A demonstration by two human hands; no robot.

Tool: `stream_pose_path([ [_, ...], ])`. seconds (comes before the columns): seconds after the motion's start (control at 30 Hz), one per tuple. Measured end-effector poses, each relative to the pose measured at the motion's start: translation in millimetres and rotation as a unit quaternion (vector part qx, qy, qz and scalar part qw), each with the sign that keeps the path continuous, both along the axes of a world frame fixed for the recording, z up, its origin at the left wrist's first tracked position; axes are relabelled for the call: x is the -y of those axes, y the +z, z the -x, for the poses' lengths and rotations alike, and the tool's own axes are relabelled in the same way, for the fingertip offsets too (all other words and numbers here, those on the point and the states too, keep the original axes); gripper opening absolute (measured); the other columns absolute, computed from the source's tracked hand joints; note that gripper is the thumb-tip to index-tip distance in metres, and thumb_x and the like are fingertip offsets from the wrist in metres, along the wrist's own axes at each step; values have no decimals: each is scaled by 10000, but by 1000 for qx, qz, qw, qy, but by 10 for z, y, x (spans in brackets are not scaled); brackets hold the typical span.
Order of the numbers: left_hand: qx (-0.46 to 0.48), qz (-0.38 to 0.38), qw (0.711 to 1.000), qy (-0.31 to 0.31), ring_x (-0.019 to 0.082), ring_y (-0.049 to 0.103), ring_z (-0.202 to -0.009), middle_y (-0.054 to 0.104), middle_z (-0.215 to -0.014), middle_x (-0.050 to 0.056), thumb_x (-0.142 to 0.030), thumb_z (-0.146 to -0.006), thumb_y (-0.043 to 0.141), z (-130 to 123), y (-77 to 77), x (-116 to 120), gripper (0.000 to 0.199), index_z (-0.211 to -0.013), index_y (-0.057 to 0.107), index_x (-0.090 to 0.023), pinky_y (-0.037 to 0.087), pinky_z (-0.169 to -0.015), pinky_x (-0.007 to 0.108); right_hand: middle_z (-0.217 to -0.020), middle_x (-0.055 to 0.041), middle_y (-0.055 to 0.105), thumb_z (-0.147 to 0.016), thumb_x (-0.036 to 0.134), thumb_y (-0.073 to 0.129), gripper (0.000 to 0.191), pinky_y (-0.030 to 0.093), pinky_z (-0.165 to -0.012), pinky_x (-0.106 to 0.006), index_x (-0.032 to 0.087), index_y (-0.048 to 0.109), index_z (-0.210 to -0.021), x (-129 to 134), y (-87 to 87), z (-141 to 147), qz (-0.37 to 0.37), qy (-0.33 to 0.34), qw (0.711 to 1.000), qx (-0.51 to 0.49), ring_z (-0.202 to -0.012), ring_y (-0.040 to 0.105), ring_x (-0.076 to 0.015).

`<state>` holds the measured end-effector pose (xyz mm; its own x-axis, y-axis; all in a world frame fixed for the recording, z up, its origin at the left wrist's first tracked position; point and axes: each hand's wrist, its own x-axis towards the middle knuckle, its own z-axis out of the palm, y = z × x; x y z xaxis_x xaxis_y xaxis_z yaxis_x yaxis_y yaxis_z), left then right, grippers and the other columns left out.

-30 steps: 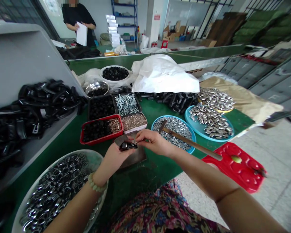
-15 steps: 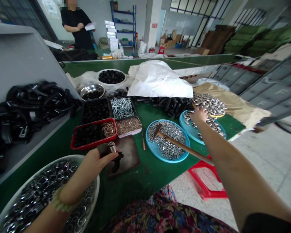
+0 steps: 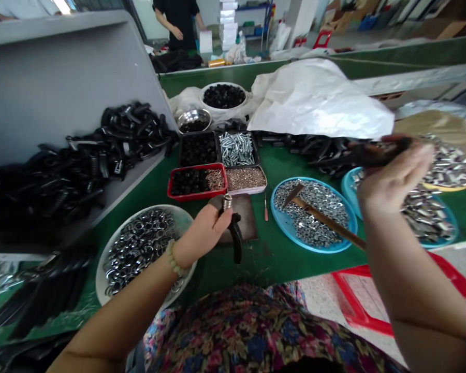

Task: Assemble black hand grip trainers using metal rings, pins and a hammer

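My left hand (image 3: 204, 233) is shut on a black plastic part (image 3: 236, 237) with a small ribbed metal sleeve (image 3: 227, 202) standing at its top end. It is just above a dark steel plate (image 3: 245, 217) on the green table. My right hand (image 3: 392, 178) is raised over a blue plate of metal sleeves (image 3: 431, 220), gripping a blurred dark piece (image 3: 378, 153). A wooden-handled hammer (image 3: 318, 215) lies across a blue plate of nuts (image 3: 291, 238), close to my right forearm. A white bowl of metal rings (image 3: 108, 274) sits beside my left wrist.
Trays of black parts, screws and small brass pieces (image 3: 217, 166) stand beyond the steel plate. Black parts are heaped on a grey shelf (image 3: 81, 166) at left. A white plastic sheet (image 3: 318, 98) lies behind. A red stool (image 3: 361, 298) stands below the table edge. A person (image 3: 178, 20) stands far back.
My right hand has come back from the plate of sleeves and risen, holding the dark piece. My left hand has moved slightly, and the view has tilted down and to the right.
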<state>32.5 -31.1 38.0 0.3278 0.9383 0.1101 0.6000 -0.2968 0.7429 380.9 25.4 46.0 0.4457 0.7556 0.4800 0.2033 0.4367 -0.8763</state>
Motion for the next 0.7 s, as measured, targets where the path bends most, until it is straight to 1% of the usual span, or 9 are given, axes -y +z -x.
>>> stream_pose_path([
  [0.03,11,22,1000,-5,136,494,-664,548,-711,-1,-386,-954,356,-8,-19,3,304,-786,507,-183,405,-639,268,-1022,-63,531,-906,615,390,343,528,-670,-362,298,506,-969,110,17,331,-31,5,998,-56,-899,643,-217],
  [0.07,16,38,999,-9,131,484,-646,540,-692,-7,-409,-953,361,-4,-33,10,324,-767,501,-183,397,-627,266,-898,-40,548,-868,634,458,370,517,-567,-328,268,497,-834,208,18,644,-22,39,993,-113,-713,647,-179],
  [0.13,13,55,998,-11,126,469,-623,534,-672,-11,-442,-948,375,38,-43,37,351,-742,493,-184,389,-616,268,-731,-10,548,-823,685,486,455,489,-466,-300,235,487,-756,358,-28,1160,123,137,963,-195,-522,584,-140],
  [0.23,-3,68,998,-4,131,474,-611,544,-670,-4,-456,-947,382,151,-31,84,356,-758,506,-181,396,-613,276,-634,3,561,-758,694,567,487,466,-423,-271,208,530,-761,474,-171,1608,313,256,889,-213,-475,538,-126],
  [0.3,4,64,998,-1,145,523,-672,591,-744,17,-438,-946,398,223,-25,107,318,-831,533,-175,427,-665,284,-621,7,570,-750,671,594,471,425,-386,-247,203,546,-775,513,-265,1751,357,282,869,-197,-455,514,-117],
  [0.43,26,49,998,-17,184,590,-884,652,-965,65,-416,-946,415,306,-44,131,289,-1003,554,-170,452,-830,319,-601,20,541,-788,697,523,489,320,-310,-217,209,526,-765,569,-350,1900,357,288,873,-165,-399,442,-93],
  [0.53,30,50,998,-27,204,598,-948,655,-1045,85,-427,-947,409,330,-60,138,323,-1088,542,-169,457,-870,347,-625,24,520,-780,695,540,491,431,-366,-231,204,520,-768,610,-315,1954,372,327,855,-157,-470,485,-103],
  [0.6,21,53,998,-33,209,609,-937,664,-1026,90,-438,-948,398,335,-57,143,342,-1091,547,-165,467,-864,353,-632,25,506,-779,664,568,474,499,-423,-263,196,515,-736,635,-269,1969,374,357,844,-144,-501,506,-110],
  [0.7,-14,45,998,-51,209,629,-902,678,-950,91,-448,-955,376,327,-35,152,361,-1057,569,-160,478,-845,344,-577,38,465,-810,656,529,481,452,-369,-252,195,482,-682,661,-203,1972,367,360,855,-72,-433,475,-102],
])
